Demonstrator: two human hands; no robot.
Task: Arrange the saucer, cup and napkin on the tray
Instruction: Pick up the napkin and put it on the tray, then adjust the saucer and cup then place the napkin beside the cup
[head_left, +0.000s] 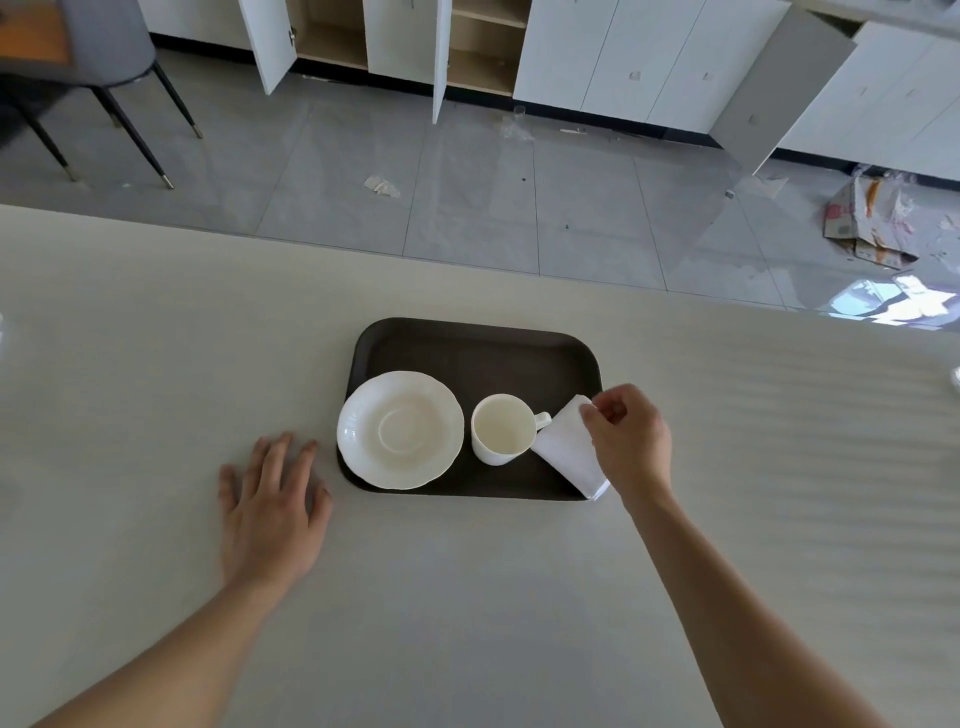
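A dark brown tray (478, 353) lies on the pale table. On its left half rests a white saucer (400, 430), overlapping the tray's left rim. Right of the saucer stands an empty white cup (501, 428), upright, handle pointing right. A folded white napkin (569, 449) lies at the tray's right edge, its near corner hanging over the rim. My right hand (631, 441) pinches the napkin's far corner with fingertips. My left hand (272, 506) lies flat on the table, fingers spread, just left of the tray and holding nothing.
The pale table (156, 364) ends at a far edge, with grey floor tiles beyond. A chair (104, 67) stands at the far left, white cabinets (623, 62) with open doors at the back, and crumpled cardboard (867, 218) on the floor at right.
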